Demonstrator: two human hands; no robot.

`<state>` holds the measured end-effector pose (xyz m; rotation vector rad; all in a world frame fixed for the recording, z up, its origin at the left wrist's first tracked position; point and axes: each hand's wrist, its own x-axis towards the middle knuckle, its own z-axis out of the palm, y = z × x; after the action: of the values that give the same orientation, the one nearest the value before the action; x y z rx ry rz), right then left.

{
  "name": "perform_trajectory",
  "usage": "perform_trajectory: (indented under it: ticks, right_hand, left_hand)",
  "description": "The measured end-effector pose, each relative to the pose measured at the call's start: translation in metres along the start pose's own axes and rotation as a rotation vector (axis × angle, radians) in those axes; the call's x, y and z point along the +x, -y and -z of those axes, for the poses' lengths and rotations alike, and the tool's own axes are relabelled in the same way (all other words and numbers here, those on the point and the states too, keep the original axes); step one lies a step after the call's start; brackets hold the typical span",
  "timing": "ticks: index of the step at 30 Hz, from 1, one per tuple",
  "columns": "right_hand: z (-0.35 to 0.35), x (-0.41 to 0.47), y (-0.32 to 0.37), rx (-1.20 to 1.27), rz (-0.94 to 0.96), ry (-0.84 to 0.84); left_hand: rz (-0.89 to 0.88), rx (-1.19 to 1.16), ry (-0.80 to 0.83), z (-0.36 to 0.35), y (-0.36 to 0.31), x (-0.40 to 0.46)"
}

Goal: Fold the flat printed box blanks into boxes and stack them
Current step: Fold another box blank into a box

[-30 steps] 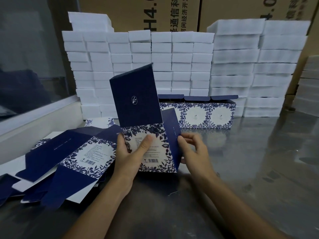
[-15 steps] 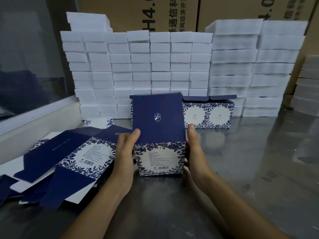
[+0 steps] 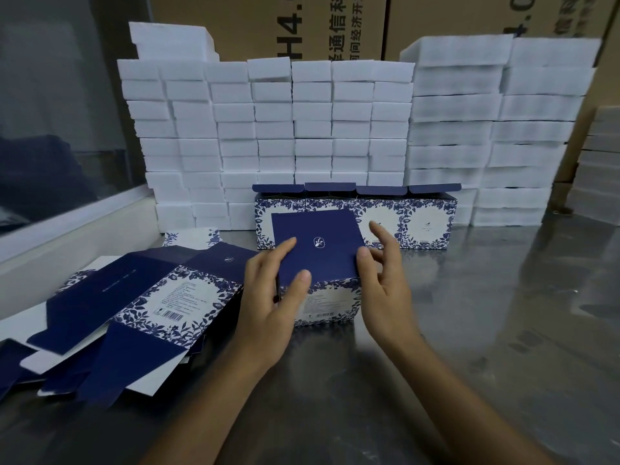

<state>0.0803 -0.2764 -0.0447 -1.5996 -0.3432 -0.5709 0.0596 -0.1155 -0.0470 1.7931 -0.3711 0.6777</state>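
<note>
Four folded boxes (image 3: pixel 355 216) stand behind; left hand (image 3: pixel 271 297) grips the fifth box (image 3: pixel 318 270), its lid nearly closed, right hand (image 3: pixel 382 280) open beside it; blanks (image 3: pixel 134 297) remain.

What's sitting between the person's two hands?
In the head view, the box being folded lies between the left hand and right hand, navy flap folded over its top.
</note>
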Motion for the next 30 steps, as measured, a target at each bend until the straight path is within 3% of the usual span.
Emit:
perform_trajectory:
  ticks: [5, 12, 17, 21, 30]
  right_hand:
    - [0.006, 0.0, -0.001, -0.193, 0.043, -0.014]
    - [0.006, 0.001, 0.006, -0.298, 0.073, -0.064]
    - [-0.001, -0.004, 0.016, -0.604, 0.424, -0.194]
    - [-0.012, -0.011, 0.022, -0.709, 0.592, -0.113]
    - [-0.027, -0.02, 0.025, -0.717, 0.574, -0.1]
  left_hand:
    - [-0.051, 0.077, 0.037, 0.002, 0.004, -0.002]
    - [-0.083, 0.139, -0.062, -0.001, 0.002, -0.003]
    - [-0.131, 0.176, -0.13, -0.005, 0.001, -0.004]
    - [-0.187, 0.231, -0.152, -0.006, 0.001, -0.004]
    - [-0.265, 0.308, -0.213, -0.005, 0.0, -0.005]
